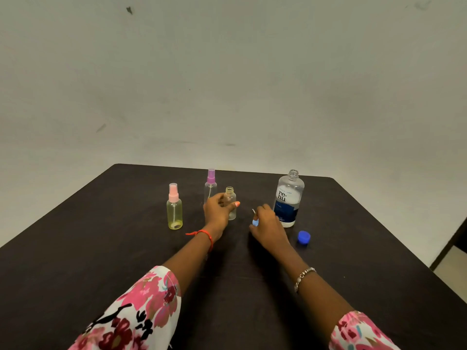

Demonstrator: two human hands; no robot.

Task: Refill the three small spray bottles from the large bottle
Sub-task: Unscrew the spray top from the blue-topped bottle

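While the left hand [217, 210] grips the open bottle [230, 195] and the right hand [267, 228] pinches its sprayer [255, 222], the bottle should be kept upright and steady. Large bottle [289, 198], uncapped, just beyond the right hand; cap [303, 237] right of it. Yellow bottle [174, 210] left of the left hand, purple-topped bottle [211, 184] behind it; fill levels unclear.

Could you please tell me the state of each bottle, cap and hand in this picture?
Yellow spray bottle: upright, pink sprayer on.
Purple-topped spray bottle: upright, sprayer on.
Clear small bottle: upright, sprayer off, neck open.
Blue sprayer: off its bottle.
Large bottle: upright, uncapped.
Blue cap: off, lying beside the large bottle.
Left hand: grips the clear small bottle.
Right hand: holds the blue sprayer.
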